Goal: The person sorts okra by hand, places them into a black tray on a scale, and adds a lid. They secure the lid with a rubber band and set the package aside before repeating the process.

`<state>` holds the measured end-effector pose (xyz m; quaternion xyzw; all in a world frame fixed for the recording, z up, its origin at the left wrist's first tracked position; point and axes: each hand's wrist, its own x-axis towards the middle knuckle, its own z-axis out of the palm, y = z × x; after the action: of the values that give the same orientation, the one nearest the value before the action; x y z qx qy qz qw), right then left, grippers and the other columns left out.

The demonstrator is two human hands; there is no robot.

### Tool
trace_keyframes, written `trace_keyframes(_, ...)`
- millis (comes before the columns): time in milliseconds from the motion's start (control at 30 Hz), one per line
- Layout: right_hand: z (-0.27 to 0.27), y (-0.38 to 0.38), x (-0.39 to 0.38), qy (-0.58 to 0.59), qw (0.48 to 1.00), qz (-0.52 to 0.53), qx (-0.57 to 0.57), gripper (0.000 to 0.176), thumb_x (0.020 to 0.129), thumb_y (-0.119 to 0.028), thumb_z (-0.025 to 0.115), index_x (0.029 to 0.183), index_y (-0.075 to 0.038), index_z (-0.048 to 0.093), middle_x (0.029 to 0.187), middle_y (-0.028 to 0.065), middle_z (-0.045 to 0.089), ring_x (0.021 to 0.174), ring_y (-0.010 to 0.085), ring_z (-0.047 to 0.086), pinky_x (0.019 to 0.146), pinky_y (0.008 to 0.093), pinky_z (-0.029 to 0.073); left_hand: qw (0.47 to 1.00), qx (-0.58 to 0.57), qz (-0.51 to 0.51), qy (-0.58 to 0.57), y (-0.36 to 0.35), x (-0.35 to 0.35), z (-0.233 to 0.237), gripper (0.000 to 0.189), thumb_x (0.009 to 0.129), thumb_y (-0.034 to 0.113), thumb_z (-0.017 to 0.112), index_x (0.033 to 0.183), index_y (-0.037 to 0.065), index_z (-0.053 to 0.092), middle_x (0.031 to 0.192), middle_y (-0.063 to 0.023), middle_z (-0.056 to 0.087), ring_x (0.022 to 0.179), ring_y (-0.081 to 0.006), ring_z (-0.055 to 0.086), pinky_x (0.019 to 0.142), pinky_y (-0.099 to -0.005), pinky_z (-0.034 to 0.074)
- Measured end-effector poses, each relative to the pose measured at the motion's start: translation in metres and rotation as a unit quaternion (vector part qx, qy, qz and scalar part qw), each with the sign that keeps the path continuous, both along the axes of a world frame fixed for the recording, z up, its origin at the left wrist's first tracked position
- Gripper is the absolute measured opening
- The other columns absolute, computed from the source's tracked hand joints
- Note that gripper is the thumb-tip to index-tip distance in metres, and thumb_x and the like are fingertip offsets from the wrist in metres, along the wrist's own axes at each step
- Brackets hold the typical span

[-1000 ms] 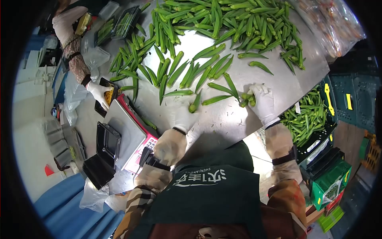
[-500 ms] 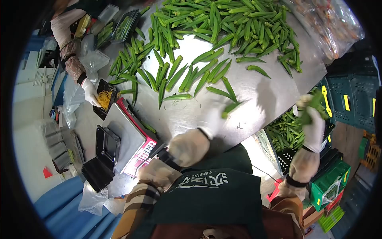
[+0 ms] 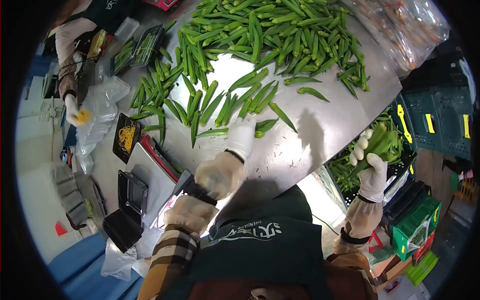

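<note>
White-gloved, my left hand (image 3: 241, 136) reaches over the steel table (image 3: 280, 155) at the near edge of the loose okra (image 3: 212, 110). Its fingertips touch or cover an okra pod; whether they grip one is unclear. My right hand (image 3: 371, 172), also gloved, is wrapped round a bunch of okra (image 3: 381, 142) above a dark crate of okra (image 3: 345, 167) at the table's right edge. A large okra heap (image 3: 280, 30) covers the far part of the table.
At the left are a scale (image 3: 152, 172), an open black tray (image 3: 122, 225), a box of yellow bands (image 3: 126, 137) and clear plastic trays (image 3: 102, 105). A co-worker's gloved hand (image 3: 71, 110) holds yellow bands. Green crates (image 3: 412, 230) stand at the lower right.
My left hand has moved left and up to the loose okra. My right hand has shifted down and left with its bunch. The co-worker's hand has left the band box, carrying yellow bands.
</note>
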<state>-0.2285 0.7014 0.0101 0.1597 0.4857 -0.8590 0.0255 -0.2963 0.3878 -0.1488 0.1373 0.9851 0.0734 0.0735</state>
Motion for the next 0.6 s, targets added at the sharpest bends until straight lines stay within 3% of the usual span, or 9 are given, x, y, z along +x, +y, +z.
trace_keyframes(100,0.014,-0.007,0.004,0.042,0.999,0.019,-0.02,0.059,0.075,-0.013,0.072,0.125,-0.002,0.044,0.095,0.0032,0.049,0.075,0.0126,0.049,0.062,0.0283,0.045,0.867,0.475,0.109,-0.1,0.025,0.017,0.008,0.042,0.077,0.013,0.075,0.114,0.0,0.061,0.098,-0.0119,0.067,0.095,-0.0192,0.064,0.078,-0.0331,0.053)
trace_keyframes(133,0.019,-0.007,0.005,0.067,0.996,0.036,-0.038,0.054,0.075,-0.013,0.073,0.119,-0.003,0.045,0.09,0.0017,0.046,0.07,0.0115,0.047,0.06,0.0283,0.045,0.799,0.501,0.142,-0.3,0.047,0.017,0.051,0.055,0.076,0.013,0.078,0.124,-0.002,0.057,0.106,-0.0137,0.066,0.099,-0.0171,0.062,0.082,-0.0309,0.052)
trace_keyframes(167,0.025,-0.012,0.003,0.1,0.992,0.025,-0.076,0.046,0.073,-0.011,0.073,0.11,-0.005,0.045,0.082,0.0013,0.044,0.063,0.0126,0.047,0.053,0.0296,0.043,0.808,0.525,0.035,-0.267,0.068,0.022,0.071,0.05,0.077,0.016,0.076,0.121,-0.003,0.059,0.107,-0.0129,0.067,0.094,-0.0193,0.065,0.082,-0.0331,0.052)
trace_keyframes(267,0.035,-0.01,-0.018,0.203,0.954,0.106,-0.195,0.041,0.071,-0.002,0.072,0.078,-0.013,0.033,0.056,-0.0039,0.024,0.036,0.0101,0.025,0.034,0.0274,0.024,0.866,0.39,-0.058,-0.308,0.102,0.015,0.118,0.046,0.077,0.021,0.074,0.12,0.01,0.062,0.103,-0.0216,0.067,0.097,-0.0373,0.065,0.083,-0.0379,0.052)
trace_keyframes(333,0.039,-0.007,-0.026,0.238,0.941,0.136,-0.201,0.037,0.072,0.001,0.07,0.079,-0.012,0.035,0.056,-0.0036,0.026,0.037,0.0107,0.028,0.035,0.0263,0.027,0.904,0.387,-0.018,-0.178,0.096,-0.001,0.048,0.044,0.078,0.019,0.071,0.12,0.011,0.061,0.1,-0.0193,0.068,0.093,-0.0369,0.066,0.081,-0.0407,0.053)
trace_keyframes(400,0.041,-0.02,-0.024,0.146,0.987,0.011,-0.062,0.03,0.071,0.003,0.068,0.089,-0.007,0.046,0.067,-0.0015,0.04,0.051,0.0128,0.043,0.046,0.0264,0.039,0.945,0.282,0.071,-0.147,0.063,-0.034,0.068,0.039,0.079,0.015,0.068,0.116,0.011,0.061,0.094,-0.0165,0.069,0.085,-0.0334,0.068,0.076,-0.0402,0.054)
trace_keyframes(467,0.004,-0.005,-0.043,0.035,0.972,0.05,0.228,0.052,0.075,0.004,0.064,0.125,-0.002,0.05,0.103,0.0086,0.063,0.085,0.0189,0.063,0.069,0.0292,0.052,0.969,0.196,0.133,-0.071,0.036,-0.064,0.028,0.034,0.08,0.022,0.07,0.112,0.014,0.061,0.088,-0.014,0.071,0.082,-0.0334,0.068,0.073,-0.0428,0.053)
trace_keyframes(500,-0.001,-0.018,-0.065,-0.033,0.964,0.079,0.25,0.055,0.077,0.007,0.061,0.13,-0.001,0.051,0.111,0.0123,0.064,0.098,0.0194,0.064,0.08,0.0288,0.052,0.978,0.143,0.149,-0.035,0.029,-0.075,0.014,0.034,0.08,0.025,0.07,0.11,0.013,0.061,0.088,-0.0133,0.071,0.081,-0.0341,0.068,0.072,-0.044,0.053)
trace_keyframes(600,-0.094,-0.03,-0.115,0.073,0.877,0.105,0.463,0.044,0.076,0.001,0.065,0.12,0.0,0.058,0.103,0.0104,0.068,0.092,0.0171,0.064,0.082,0.0273,0.05,0.991,0.056,0.118,-0.026,0.025,-0.086,0.016,0.023,0.082,0.017,0.066,0.103,0.01,0.06,0.086,-0.0136,0.068,0.083,-0.0318,0.068,0.071,-0.0445,0.054)
